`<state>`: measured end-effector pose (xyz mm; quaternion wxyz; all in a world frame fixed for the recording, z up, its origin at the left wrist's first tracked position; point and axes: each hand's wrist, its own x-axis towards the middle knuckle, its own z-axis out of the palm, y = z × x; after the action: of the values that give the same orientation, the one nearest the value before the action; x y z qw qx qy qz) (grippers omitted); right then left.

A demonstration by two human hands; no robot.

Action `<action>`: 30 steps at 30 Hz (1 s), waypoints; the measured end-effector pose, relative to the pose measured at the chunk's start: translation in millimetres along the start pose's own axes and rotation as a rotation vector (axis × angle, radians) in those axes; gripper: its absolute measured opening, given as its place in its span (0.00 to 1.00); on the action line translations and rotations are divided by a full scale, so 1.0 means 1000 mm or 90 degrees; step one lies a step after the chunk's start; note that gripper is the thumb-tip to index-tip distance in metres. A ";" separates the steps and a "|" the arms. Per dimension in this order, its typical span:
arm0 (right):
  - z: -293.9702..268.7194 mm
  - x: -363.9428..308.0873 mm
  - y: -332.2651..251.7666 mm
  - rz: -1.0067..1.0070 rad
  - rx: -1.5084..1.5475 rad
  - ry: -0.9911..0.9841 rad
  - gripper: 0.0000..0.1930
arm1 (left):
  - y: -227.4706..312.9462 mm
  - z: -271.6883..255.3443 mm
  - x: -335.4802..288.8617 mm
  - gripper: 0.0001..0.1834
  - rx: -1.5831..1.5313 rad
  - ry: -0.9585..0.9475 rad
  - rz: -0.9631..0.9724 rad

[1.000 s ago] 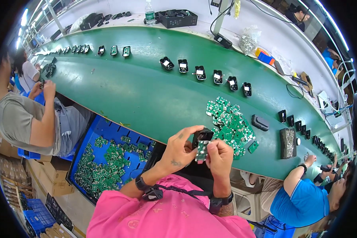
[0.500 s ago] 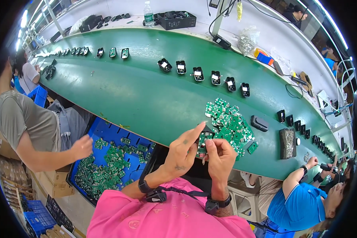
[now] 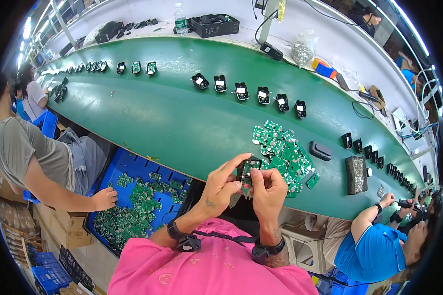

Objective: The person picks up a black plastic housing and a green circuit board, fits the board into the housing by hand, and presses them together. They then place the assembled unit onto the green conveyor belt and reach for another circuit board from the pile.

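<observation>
Close to the table's near edge, a small black plastic housing (image 3: 241, 173) with a green circuit board (image 3: 251, 166) in it is held between my two hands. My left hand (image 3: 219, 191) grips its left side, the index finger reaching to its far end. My right hand (image 3: 269, 191) is closed at the right side, thumb over the board. The underside of the housing is hidden. Just beyond my hands lies a heap of green circuit boards (image 3: 281, 153), and one loose board (image 3: 312, 181) rests at its right.
Black housings (image 3: 263, 95) stand in a row along the green table (image 3: 147, 110). To the right are a dark oblong case (image 3: 320, 150) and a dark block (image 3: 355, 175). A blue tray (image 3: 117, 167) of boards is at lower left, a co-worker's hand (image 3: 105, 198) over its edge. Another person in blue (image 3: 371, 248) works at right.
My left index finger has come down from sticking out and now lies along the housing. The housing is turned more upright. The left co-worker's hand has dropped toward the blue tray.
</observation>
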<state>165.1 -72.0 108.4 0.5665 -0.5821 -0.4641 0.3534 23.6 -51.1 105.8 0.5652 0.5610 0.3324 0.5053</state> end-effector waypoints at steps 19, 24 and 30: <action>0.028 0.008 0.010 -0.259 -0.233 0.053 0.16 | -0.001 0.021 0.004 0.15 0.336 0.202 0.101; 0.044 0.035 0.037 -0.126 -0.314 -0.017 0.16 | -0.046 -0.010 0.029 0.14 0.244 0.193 -0.060; 0.037 0.070 0.014 0.311 0.084 -0.307 0.13 | -0.031 -0.049 0.059 0.14 0.065 0.085 -0.281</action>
<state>155.0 6.6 98.6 0.3756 -0.5377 -0.4080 0.6351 -1.0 24.0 80.1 0.6093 0.4681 0.5088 0.3882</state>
